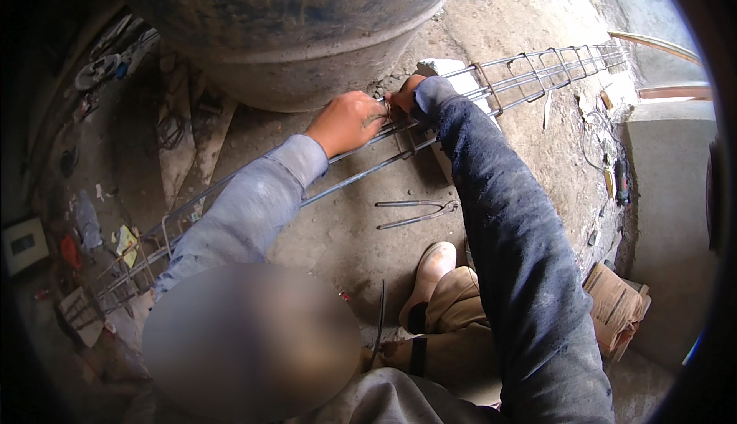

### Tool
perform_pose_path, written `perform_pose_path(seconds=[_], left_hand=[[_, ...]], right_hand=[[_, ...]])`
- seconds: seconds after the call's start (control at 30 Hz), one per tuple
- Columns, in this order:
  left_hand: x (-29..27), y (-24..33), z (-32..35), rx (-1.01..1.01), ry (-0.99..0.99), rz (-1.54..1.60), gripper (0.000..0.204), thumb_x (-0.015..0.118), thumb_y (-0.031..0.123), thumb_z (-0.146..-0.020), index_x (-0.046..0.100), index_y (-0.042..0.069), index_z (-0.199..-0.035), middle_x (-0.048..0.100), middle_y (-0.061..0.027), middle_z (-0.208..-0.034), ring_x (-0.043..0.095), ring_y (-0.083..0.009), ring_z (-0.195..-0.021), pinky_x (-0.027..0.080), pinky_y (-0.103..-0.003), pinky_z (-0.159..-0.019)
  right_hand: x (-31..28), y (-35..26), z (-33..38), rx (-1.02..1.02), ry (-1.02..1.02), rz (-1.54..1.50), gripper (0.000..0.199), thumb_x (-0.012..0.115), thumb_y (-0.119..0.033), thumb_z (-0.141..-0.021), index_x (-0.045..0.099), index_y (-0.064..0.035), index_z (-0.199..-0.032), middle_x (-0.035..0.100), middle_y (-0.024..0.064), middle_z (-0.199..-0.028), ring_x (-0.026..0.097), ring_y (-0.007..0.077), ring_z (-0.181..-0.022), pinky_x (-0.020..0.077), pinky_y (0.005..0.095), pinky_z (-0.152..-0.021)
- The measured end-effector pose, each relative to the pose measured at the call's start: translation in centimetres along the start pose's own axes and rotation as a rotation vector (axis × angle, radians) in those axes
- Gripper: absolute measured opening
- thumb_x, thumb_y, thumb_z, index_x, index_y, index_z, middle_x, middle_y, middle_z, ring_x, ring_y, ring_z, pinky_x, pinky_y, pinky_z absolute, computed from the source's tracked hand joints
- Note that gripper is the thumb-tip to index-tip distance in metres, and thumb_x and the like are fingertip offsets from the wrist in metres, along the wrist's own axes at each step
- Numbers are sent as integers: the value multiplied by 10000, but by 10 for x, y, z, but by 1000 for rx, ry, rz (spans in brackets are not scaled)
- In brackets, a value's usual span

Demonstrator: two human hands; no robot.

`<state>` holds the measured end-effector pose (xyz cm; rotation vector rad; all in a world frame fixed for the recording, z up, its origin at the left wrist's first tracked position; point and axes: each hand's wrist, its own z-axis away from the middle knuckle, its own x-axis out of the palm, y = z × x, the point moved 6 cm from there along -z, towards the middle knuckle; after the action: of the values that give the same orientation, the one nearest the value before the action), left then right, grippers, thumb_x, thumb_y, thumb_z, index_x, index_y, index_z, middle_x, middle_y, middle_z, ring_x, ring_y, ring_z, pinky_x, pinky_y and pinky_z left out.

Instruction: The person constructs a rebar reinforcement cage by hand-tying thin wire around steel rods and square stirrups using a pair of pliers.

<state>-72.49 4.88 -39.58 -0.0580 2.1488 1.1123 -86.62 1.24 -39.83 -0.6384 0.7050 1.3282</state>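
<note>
A long rebar cage (530,78) of thin steel bars and square stirrups runs slantwise from the lower left to the upper right. At its middle, both hands meet over the upper bars. My left hand (355,122) is closed, its fingertips pressed together at a bar. Just beyond, my right hand (404,94) is closed too, its fingers partly hidden by the wrist and sleeve. Thin dark strands show between the hands, too small to name with certainty. On the floor below the cage lies a pair of end-cutting pincers (418,213), handles spread leftward.
A large, stained rounded drum (307,48) stands close beyond the hands. A pale block (453,78) sits under the cage. A paper sack (616,306) lies at right by the wall (668,186). Scraps and boards (184,132) litter the left. My boot (434,270) is near the pincers.
</note>
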Motion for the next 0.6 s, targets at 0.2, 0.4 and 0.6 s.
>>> perform_pose_path(seconds=[0.2, 0.4, 0.6], left_hand=[[-2, -36, -17, -569, -80, 438, 181, 528, 141, -866, 631, -6, -886, 641, -97, -787, 644, -179, -702, 549, -283, -637], [41, -54, -13, -1115, -509, 867, 336, 402, 251, -933, 602, -14, -980, 652, -141, -821, 651, -207, -693, 563, -319, -639], [57, -62, -14, -1205, -610, 1050, 241, 425, 183, -915, 570, -3, -866, 625, -89, -745, 636, -167, -621, 569, -308, -595]], right_hand=[[-9, -10, 15, 5, -92, 105, 478, 589, -473, -820, 664, -59, -1046, 654, 162, -1036, 624, 339, -958, 484, 418, -841], [-2, -8, -1, 94, -181, 75, 428, 640, -405, -760, 677, -70, -1025, 659, 141, -1052, 634, 304, -985, 493, 404, -853], [-8, -17, 23, 118, -34, -17, 423, 671, -342, -733, 666, -65, -1053, 638, 167, -1100, 611, 298, -1048, 490, 385, -881]])
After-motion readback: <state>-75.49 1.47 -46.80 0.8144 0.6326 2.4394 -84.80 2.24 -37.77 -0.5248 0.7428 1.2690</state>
